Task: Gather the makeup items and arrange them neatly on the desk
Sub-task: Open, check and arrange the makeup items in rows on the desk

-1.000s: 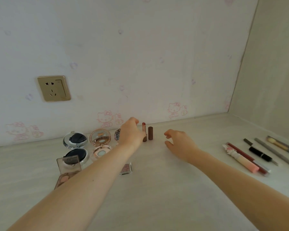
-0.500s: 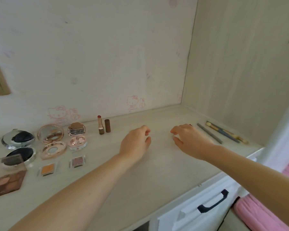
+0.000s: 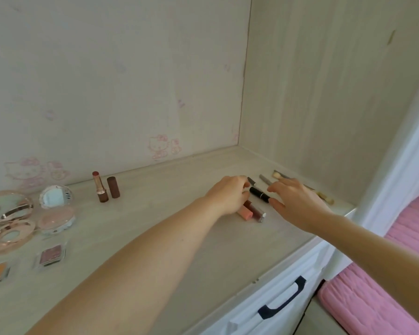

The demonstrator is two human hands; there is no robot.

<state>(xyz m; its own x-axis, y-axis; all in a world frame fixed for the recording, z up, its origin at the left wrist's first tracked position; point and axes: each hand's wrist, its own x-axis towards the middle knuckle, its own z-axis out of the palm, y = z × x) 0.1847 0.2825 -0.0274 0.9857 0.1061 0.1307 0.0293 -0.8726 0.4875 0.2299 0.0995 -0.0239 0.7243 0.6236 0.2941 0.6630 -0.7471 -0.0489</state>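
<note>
A pale wood-grain desk (image 3: 203, 257) fills a corner. The far wall (image 3: 107, 81) carries faint pink cat cartoons; a wood-grain panel (image 3: 324, 93) stands right. Below, a white drawer (image 3: 264, 317) has a dark handle (image 3: 282, 302). Pink bedding (image 3: 373, 293) lies near right.

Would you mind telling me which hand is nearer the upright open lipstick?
Left. The left hand is right of the lipstick, over the tubes; the right hand is farther right.
</note>
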